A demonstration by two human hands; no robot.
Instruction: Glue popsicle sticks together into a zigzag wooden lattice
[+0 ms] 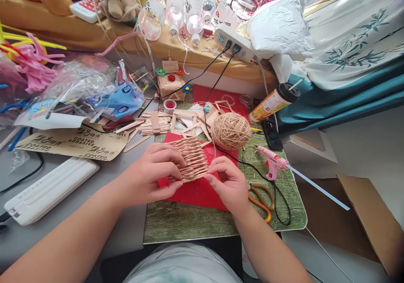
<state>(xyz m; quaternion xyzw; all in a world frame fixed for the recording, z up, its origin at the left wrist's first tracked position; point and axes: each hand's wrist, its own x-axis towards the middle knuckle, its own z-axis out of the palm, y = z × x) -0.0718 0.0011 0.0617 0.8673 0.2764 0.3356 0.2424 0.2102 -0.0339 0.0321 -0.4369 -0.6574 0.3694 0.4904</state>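
Observation:
My left hand (160, 169) is closed on the left side of a craft-stick box (194, 158), built of thin wooden sticks stacked in layers and tilted above a red sheet (198, 193). At the box's near right corner, the thumb and forefinger of my right hand (229, 182) are pinched together. A strand of twine runs down to these fingers from a ball of jute twine (232, 131) just behind. The strand's end is hidden.
Orange-handled pliers (263, 201) and a pink glue gun (273, 163) with a long glue stick lie to the right. Loose craft sticks (154, 125), a decorated stick box (171, 85) and a drink cup (274, 102) stand behind. Sandpaper (78, 142) lies left. Black cables cross the green board (189, 226).

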